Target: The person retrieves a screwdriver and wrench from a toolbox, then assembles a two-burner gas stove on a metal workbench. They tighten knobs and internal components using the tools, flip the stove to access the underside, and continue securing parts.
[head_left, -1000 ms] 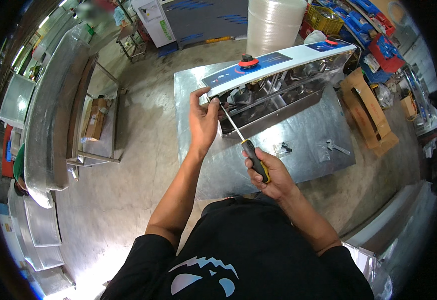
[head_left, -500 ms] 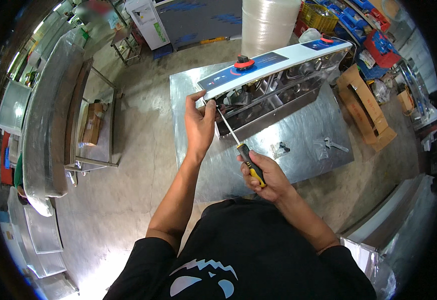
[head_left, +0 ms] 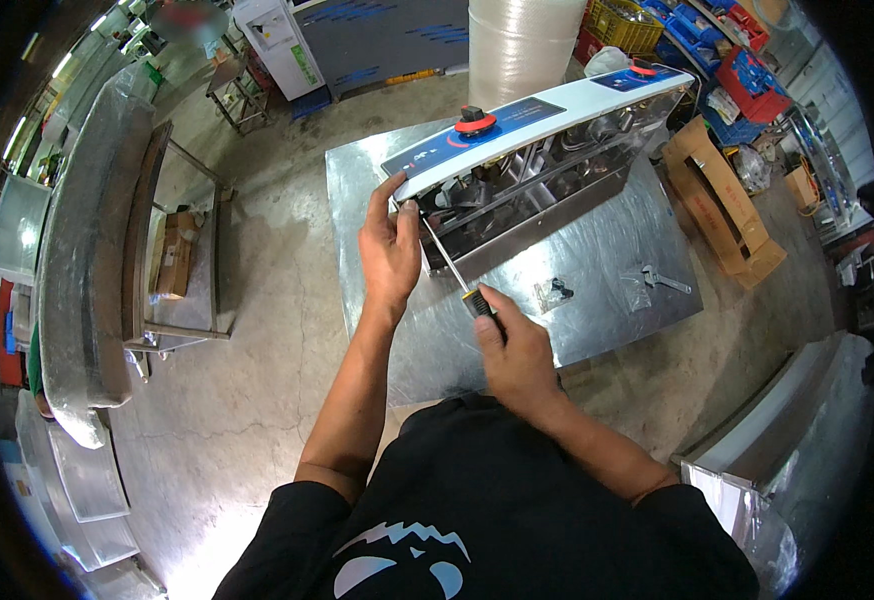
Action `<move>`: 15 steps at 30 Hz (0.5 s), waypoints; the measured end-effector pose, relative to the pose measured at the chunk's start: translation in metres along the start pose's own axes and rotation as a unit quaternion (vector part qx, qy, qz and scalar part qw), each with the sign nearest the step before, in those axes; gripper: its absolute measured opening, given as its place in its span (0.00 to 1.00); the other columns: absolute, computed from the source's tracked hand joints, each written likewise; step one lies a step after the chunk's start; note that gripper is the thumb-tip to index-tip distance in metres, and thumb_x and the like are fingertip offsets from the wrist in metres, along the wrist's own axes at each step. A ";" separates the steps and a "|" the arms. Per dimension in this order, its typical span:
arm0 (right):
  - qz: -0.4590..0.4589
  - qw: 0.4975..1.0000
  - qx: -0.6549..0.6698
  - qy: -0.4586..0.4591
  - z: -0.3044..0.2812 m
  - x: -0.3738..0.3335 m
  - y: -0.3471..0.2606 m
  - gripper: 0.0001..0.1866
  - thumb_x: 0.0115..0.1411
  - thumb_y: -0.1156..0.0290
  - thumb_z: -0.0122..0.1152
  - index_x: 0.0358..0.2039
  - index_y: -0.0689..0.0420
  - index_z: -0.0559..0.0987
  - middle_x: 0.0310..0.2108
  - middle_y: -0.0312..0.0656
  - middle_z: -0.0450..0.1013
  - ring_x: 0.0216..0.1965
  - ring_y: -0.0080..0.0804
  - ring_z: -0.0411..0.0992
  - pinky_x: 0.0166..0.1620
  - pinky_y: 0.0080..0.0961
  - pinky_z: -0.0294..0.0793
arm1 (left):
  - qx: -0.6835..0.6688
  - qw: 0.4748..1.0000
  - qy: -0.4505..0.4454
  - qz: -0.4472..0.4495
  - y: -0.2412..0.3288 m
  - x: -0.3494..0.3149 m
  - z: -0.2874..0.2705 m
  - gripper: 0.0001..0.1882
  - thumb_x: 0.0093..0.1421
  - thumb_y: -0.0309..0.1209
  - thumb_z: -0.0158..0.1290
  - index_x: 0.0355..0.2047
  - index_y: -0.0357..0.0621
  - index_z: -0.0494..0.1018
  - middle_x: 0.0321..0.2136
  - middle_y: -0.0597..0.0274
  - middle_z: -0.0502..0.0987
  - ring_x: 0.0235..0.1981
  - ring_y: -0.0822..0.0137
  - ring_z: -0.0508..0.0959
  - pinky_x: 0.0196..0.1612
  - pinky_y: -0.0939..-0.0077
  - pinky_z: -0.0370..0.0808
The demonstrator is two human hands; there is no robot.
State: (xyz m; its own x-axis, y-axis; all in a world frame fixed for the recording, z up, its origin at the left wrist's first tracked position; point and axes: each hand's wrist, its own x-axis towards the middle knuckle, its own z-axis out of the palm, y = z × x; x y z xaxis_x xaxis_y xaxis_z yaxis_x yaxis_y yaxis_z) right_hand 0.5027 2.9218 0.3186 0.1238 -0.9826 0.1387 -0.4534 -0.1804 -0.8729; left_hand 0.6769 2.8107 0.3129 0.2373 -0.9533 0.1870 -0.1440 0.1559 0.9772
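Observation:
A metal appliance housing with its inside exposed rests on a steel-topped table. Along its upper edge runs a white control panel with blue labels and two red-and-black knobs, the nearer knob toward the left. My left hand is closed on the panel's left end, forefinger on top and thumb at the lower edge. My right hand is wrapped round a black-and-yellow screwdriver. The screwdriver's shaft slants up into the housing's left end, beside my left thumb; its tip is hidden there.
Small dark parts and an adjustable wrench lie on the table's right part. An open cardboard box is on the floor to the right. Behind the table stands a bubble-wrap roll. A plastic-wrapped long piece stands left.
My right hand has turned on the screwdriver, so its back now faces up and covers most of the handle. My left hand keeps its place on the panel. The whole view has shifted slightly.

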 end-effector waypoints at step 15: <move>0.014 1.000 0.003 -0.021 -0.007 0.000 0.003 0.18 0.70 0.64 0.57 0.56 0.59 0.73 0.38 0.43 0.77 0.27 0.22 0.72 0.31 0.22 0.74 | -0.092 0.996 0.002 -0.016 -0.002 0.000 0.003 0.20 0.71 0.27 0.43 0.62 0.39 0.66 0.32 0.51 0.81 0.32 0.69 0.84 0.34 0.74 0.78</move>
State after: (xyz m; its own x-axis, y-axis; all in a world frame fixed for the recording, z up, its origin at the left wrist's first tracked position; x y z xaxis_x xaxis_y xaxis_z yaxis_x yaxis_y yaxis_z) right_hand 0.4954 2.9214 0.3190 0.1482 -0.9844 0.0944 -0.4520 -0.1523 -0.8789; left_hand 0.6747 2.8098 0.3110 0.2420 -0.9578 0.1550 0.0429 0.1702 0.9845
